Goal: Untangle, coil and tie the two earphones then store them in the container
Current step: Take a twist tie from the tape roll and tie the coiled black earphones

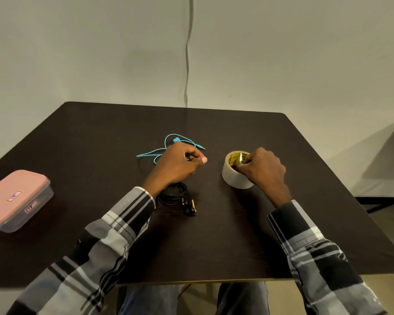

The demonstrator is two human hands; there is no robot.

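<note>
Head view: two earphones (168, 147), one container (16, 198); right hand (263, 170) grips tape (236, 176), left hand (180, 162) curled.

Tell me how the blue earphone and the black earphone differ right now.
The blue earphone lies loose and spread out in open loops; the black earphone is gathered in a compact bundle. The blue one lies farther from the person, beyond the left hand; the black one lies nearer, beside the left wrist. Both rest on the dark table, outside the closed container.
</note>
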